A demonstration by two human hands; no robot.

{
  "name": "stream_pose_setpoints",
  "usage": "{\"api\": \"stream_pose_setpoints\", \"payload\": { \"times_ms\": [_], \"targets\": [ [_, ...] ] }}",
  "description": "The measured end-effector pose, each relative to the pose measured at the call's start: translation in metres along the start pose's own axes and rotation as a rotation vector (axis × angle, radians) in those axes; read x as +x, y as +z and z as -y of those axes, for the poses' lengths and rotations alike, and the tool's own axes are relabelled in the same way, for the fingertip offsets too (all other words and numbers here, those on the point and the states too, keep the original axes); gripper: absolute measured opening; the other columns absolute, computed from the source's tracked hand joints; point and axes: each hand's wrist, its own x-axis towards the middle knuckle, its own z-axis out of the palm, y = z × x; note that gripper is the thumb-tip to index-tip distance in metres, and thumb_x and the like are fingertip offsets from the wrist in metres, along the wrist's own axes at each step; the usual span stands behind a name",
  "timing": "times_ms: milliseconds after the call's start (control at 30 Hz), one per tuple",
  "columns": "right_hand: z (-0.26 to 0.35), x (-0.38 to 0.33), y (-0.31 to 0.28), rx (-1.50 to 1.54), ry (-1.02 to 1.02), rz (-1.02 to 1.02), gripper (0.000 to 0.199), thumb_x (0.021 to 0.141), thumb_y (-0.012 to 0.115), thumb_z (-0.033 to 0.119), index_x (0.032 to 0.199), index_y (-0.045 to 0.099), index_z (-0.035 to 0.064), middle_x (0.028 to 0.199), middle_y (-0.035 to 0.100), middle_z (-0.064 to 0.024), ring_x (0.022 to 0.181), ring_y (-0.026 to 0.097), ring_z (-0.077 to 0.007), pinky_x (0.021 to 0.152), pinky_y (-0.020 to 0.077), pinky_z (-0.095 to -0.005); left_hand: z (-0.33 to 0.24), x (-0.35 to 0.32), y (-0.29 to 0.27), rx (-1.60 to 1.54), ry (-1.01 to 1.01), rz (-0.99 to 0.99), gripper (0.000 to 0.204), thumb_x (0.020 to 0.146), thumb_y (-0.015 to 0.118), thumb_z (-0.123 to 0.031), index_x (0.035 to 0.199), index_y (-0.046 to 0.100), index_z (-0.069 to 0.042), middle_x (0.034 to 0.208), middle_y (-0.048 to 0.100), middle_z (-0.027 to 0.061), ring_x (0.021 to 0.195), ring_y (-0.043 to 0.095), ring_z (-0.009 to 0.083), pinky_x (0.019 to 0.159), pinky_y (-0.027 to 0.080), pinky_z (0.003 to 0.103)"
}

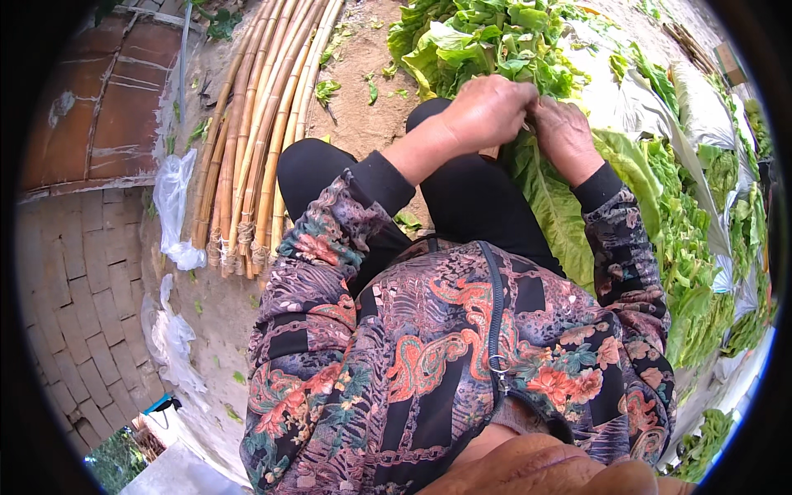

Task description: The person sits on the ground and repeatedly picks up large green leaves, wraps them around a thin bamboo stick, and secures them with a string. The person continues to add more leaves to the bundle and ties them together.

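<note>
My two hands meet over my right knee, fingertips touching. My left hand is closed in a fist-like pinch, its back turned up and hiding what is between the fingers. My right hand has its fingers curled at the stalk end of a broad green leaf. From there the leaf hangs down along my thigh, its pale midrib showing. A yellower leaf lies beside my right wrist. Just beyond my hands is a heap of large green leaves.
Long bamboo poles lie bundled on the sandy ground to my left. Crumpled clear plastic sits beside them, near brick paving and a rusty brown sheet. More leaves and pale sheeting fill the right side.
</note>
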Motion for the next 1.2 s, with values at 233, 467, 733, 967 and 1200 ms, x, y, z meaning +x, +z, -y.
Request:
{"api": "stream_pose_setpoints", "payload": {
  "times_ms": [233, 467, 733, 967, 1200],
  "targets": [
    [-0.037, 0.002, -0.016, -0.156, -0.256, -0.048, 0.024, 0.08, 0.059, 0.019, 0.104, 0.057, 0.0138, 0.084, 0.051, -0.0042, 0.079, 0.052, -0.0216, 0.074, 0.0403, -0.035, 0.054, 0.019, -0.013, -0.303, -0.131, 0.32, 0.015, 0.076, 0.065, -0.009, 0.09, 0.064, -0.003, 0.07, 0.062, 0.0059, 0.068, 0.059, 0.0143, 0.064, 0.048, 0.029],
    [-0.049, 0.014, -0.023, -0.001, -0.288, 0.093, 0.03, 0.079, 0.06, 0.011, 0.109, 0.058, 0.011, 0.09, 0.054, -0.006, 0.088, 0.054, -0.0241, 0.079, 0.0412, -0.0365, 0.065, 0.013, 0.01, -0.362, -0.035, 0.061, 0.013, 0.074, 0.068, -0.008, 0.086, 0.069, -0.005, 0.076, 0.068, 0.0075, 0.073, 0.066, 0.0163, 0.068, 0.051, 0.029],
    [-0.049, -0.017, 0.029, 0.895, 0.093, 0.086, 0.026, 0.084, 0.056, 0.001, 0.11, 0.058, 0.0029, 0.092, 0.056, -0.0131, 0.088, 0.056, -0.029, 0.08, 0.0448, -0.0333, 0.078, -0.001, 0.015, -1.148, -0.521, 0.238, 0.008, 0.079, 0.067, -0.006, 0.084, 0.068, 0.0, 0.07, 0.062, -0.0005, 0.059, 0.053, 0.0065, 0.055, 0.043, 0.021],
    [-0.059, -0.008, 0.022, 0.624, -0.058, 0.05, 0.031, 0.079, 0.057, 0.001, 0.11, 0.058, 0.0063, 0.095, 0.057, -0.0124, 0.088, 0.055, -0.0324, 0.077, 0.0448, -0.037, 0.071, 0.035, -0.01, -0.027, -0.101, 0.5, 0.018, 0.073, 0.063, -0.011, 0.089, 0.069, -0.005, 0.079, 0.067, 0.0151, 0.073, 0.064, 0.0276, 0.066, 0.05, 0.035],
    [-0.064, 0.004, -0.017, 0.63, -0.151, 0.14, 0.033, 0.081, 0.056, 0.003, 0.114, 0.054, 0.0048, 0.101, 0.058, -0.0135, 0.094, 0.056, -0.0333, 0.083, 0.0441, -0.0385, 0.069, 0.011, -0.014, -1.251, -0.405, 0.616, 0.025, 0.086, 0.065, -0.021, 0.096, 0.064, 0.002, 0.073, 0.059, -0.0004, 0.052, 0.039, 0.0038, 0.046, 0.029, 0.016]
  ]
}}
